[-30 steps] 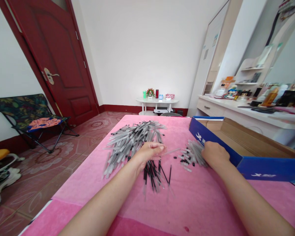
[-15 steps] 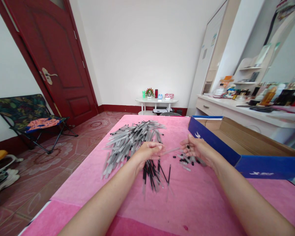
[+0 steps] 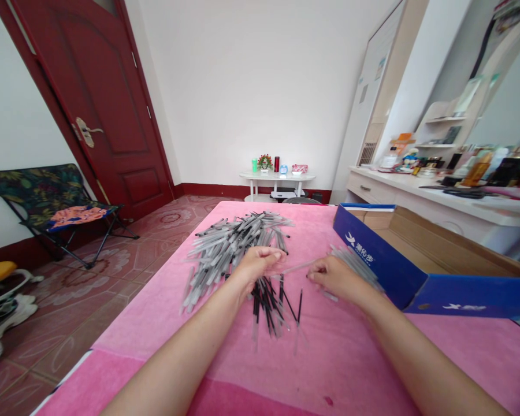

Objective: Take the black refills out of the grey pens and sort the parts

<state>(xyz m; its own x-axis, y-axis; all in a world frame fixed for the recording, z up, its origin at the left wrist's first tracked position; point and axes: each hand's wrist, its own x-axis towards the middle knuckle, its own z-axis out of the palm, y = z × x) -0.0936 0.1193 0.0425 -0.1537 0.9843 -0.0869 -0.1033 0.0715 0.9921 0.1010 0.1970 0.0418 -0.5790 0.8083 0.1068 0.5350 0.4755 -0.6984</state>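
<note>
My left hand [image 3: 262, 263] is closed on a thin clear pen barrel [image 3: 298, 267], which points to the right. At the barrel's far end, my right hand [image 3: 333, 275] has its fingers pinched together on a small black pen plug [image 3: 308, 277], mostly hidden by the fingertips. A big heap of grey-clear pens [image 3: 219, 251] with black ends lies beyond and left of my left hand. Below that hand are several black pen refills [image 3: 266, 306]. More clear pen barrels [image 3: 359, 267] lie between my right hand and the blue box.
An open blue cardboard box [image 3: 375, 254] stands at the right of the pink-covered table [image 3: 329, 358]. Beyond it is a white dresser [image 3: 450, 199] crowded with bottles. A small white side table [image 3: 277, 176] stands by the wall, and a folding chair [image 3: 65, 214] at left.
My right hand has moved left and closed its fingers near the barrel's end; before, it was spread over small black pieces. My left hand has stayed nearly still with the barrel.
</note>
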